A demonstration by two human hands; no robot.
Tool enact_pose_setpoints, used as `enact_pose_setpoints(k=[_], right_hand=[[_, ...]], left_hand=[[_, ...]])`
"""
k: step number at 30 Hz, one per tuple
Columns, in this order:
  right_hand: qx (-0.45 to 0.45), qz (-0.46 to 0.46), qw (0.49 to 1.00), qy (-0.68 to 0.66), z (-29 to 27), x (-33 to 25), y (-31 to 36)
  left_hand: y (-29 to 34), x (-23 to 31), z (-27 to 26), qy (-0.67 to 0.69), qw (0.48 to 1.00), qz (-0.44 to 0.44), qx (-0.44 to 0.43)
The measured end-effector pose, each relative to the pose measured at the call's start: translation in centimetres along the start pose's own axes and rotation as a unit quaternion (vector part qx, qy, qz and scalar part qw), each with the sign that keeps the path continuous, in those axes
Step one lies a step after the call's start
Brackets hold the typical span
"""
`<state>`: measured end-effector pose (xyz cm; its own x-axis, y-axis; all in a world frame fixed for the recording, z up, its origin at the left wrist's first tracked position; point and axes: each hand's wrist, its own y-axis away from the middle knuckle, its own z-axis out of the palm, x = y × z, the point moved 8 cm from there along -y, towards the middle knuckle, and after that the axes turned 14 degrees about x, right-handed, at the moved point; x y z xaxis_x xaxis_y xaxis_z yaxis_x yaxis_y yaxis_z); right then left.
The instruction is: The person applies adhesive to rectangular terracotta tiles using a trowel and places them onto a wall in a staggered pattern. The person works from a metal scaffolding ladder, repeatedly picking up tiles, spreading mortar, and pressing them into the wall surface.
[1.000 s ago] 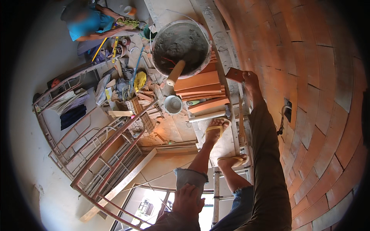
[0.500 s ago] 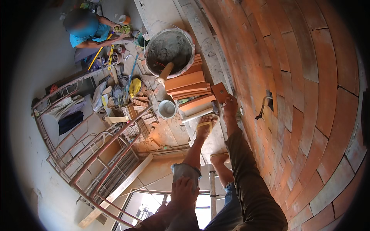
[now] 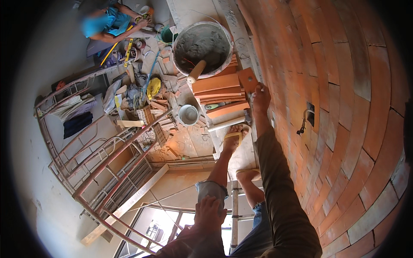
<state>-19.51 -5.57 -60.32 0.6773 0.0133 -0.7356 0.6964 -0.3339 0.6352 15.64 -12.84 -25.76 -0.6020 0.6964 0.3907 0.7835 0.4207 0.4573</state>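
The right hand pinches one corner of a tile, with the thumb and the fingers pressed together on it. This tile is at the right edge of the platform, just beside the right end of the stack; whether they touch, I cannot tell. A small dark spot is visible on its face. The left hand lies on the left knee, its fingers a little spread.

Beyond the stack stands the bucket with grey mortar, and a wooden handle leans out over its rim. The hammer lies across the platform, between the stack and the left foot. Well below the platform's left edge is a pail. Along the right edge rises the brick wall.
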Motion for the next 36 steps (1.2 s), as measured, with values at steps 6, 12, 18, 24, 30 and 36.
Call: enact_pose_setpoints(k=[6,12,18,24,30,36], right_hand=[[0.068,0.008,0.997,-0.030,4.2,-1.2,-7.0],[0.076,-0.081,0.994,-0.007,8.5,-5.1,-7.2],[0.025,-0.090,0.995,0.025,6.9,-2.9,-6.5],[-0.145,0.033,0.988,0.036,3.4,2.1,-0.2],[-0.316,-0.167,0.900,0.249,11.9,-1.3,2.0],[-0.136,-0.250,0.919,0.272,10.1,-3.1,-1.5]], left_hand=[[-0.5,-0.1,0.2,-0.002,1.000,-0.002,-0.030],[-1.2,-0.1,-0.1,-0.007,0.997,-0.008,-0.071],[-1.6,-0.6,-0.1,-0.004,0.997,-0.021,-0.080],[-1.8,-0.6,-0.2,0.002,0.997,-0.021,-0.073],[-2.1,-0.3,-0.2,0.004,0.997,-0.010,-0.071],[-1.4,-0.5,0.0,0.002,0.998,-0.015,-0.062]])
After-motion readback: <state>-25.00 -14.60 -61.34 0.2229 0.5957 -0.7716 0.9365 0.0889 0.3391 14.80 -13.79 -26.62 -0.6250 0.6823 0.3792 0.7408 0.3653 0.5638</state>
